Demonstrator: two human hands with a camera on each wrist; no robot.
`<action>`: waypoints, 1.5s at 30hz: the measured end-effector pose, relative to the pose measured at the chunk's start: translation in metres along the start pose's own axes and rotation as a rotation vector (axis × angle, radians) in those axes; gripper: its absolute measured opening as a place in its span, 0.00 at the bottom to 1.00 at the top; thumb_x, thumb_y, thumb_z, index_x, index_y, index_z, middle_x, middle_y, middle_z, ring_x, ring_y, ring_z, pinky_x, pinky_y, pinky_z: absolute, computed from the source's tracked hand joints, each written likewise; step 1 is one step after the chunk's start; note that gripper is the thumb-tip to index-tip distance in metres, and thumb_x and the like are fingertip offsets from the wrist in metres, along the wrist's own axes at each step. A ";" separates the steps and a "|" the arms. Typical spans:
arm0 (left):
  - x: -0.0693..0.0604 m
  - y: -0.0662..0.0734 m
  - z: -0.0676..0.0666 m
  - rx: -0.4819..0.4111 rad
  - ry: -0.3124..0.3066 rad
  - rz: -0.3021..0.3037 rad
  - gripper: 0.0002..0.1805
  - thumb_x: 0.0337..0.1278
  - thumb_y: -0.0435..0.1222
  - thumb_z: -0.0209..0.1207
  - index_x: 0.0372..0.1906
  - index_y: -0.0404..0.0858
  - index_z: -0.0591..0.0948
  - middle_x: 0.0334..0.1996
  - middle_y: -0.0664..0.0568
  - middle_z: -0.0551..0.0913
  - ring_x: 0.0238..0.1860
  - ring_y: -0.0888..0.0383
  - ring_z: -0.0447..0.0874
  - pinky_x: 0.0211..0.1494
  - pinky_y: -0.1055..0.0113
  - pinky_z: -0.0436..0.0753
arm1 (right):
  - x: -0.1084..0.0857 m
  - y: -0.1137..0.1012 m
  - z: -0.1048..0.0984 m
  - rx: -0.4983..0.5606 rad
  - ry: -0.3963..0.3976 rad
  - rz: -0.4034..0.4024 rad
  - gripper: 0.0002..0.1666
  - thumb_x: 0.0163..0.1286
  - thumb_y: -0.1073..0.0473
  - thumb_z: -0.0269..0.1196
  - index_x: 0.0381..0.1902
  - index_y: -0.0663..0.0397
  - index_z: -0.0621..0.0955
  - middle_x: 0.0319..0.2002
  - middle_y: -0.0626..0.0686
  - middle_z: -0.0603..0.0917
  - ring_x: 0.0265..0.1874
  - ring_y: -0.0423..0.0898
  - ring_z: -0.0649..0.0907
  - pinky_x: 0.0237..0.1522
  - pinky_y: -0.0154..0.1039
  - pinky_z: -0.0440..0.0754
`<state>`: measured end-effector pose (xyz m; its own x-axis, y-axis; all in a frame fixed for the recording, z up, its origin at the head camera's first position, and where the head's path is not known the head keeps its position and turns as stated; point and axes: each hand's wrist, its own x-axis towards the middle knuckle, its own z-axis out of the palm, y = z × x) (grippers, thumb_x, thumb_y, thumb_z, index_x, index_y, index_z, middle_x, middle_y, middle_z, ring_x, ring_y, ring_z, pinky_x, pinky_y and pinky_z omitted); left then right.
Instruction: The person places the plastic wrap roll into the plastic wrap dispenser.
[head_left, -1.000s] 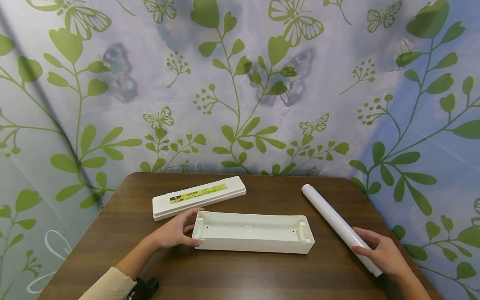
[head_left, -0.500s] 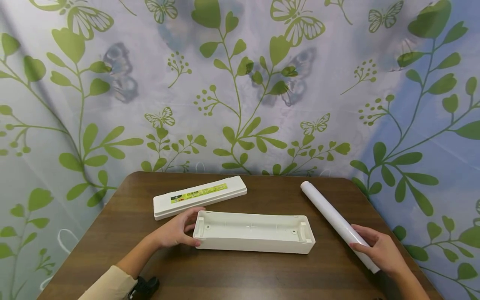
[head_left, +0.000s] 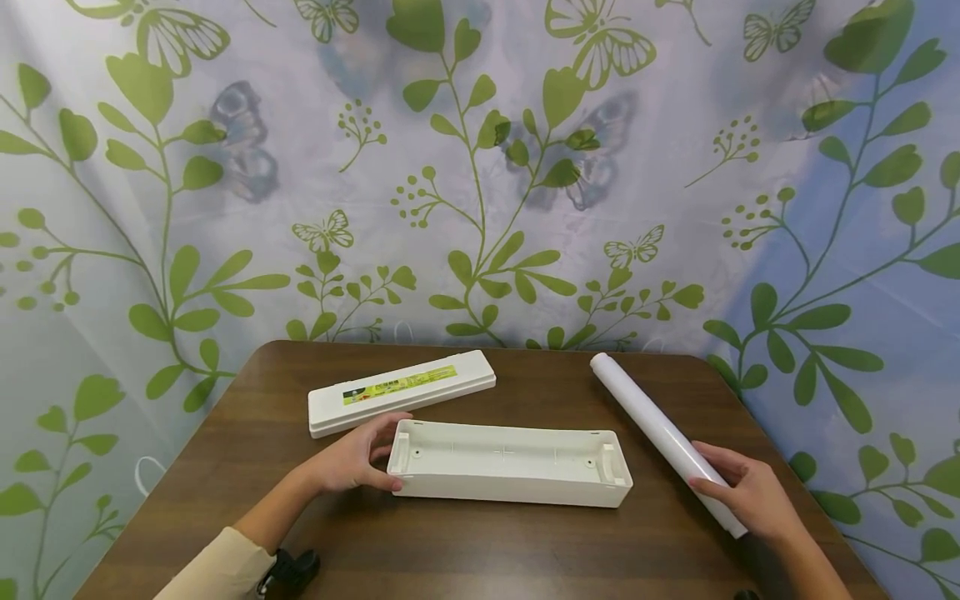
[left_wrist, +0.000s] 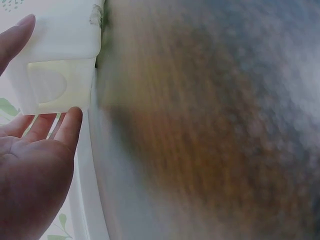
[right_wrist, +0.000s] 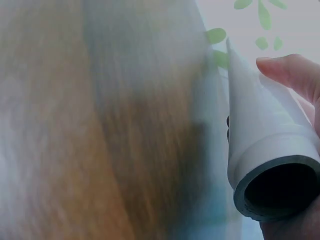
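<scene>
A long white open box [head_left: 510, 490] lies in the middle of the table, its inside facing up. My left hand [head_left: 352, 461] grips its left end, thumb in front and fingers behind; the left wrist view shows the hand [left_wrist: 40, 165] around the box's end [left_wrist: 55, 85]. On the right, my right hand [head_left: 750, 492] holds the near part of a white roll [head_left: 652, 421], which slants away to the far left. In the right wrist view the roll [right_wrist: 265, 120] shows its hollow dark end, with the thumb of my hand [right_wrist: 295, 75] on its side.
A white lid [head_left: 405, 392] with a yellow-green label lies behind the box, on the left. The brown wooden table [head_left: 480, 550] ends at a curtain [head_left: 480, 167] with green leaves and butterflies. A black object [head_left: 292, 571] is by the left sleeve.
My right hand and the roll have moved a little to the left and away from me, towards the box. The left hand keeps its grip, and the box and lid have stayed in place.
</scene>
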<state>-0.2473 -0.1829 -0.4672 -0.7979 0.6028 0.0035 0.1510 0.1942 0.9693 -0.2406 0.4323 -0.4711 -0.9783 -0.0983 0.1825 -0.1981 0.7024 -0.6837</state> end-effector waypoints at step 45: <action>-0.003 0.001 0.000 -0.006 0.005 -0.023 0.55 0.48 0.31 0.77 0.77 0.30 0.54 0.74 0.34 0.62 0.77 0.34 0.60 0.67 0.73 0.76 | 0.024 -0.074 0.011 0.159 -0.120 -0.194 0.31 0.55 0.60 0.80 0.57 0.60 0.84 0.50 0.64 0.88 0.38 0.34 0.87 0.34 0.34 0.86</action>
<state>-0.2450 -0.1843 -0.4666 -0.8039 0.5945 -0.0180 0.1288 0.2036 0.9705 -0.2505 0.3701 -0.4244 -0.9194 -0.3095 0.2428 -0.3806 0.5435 -0.7482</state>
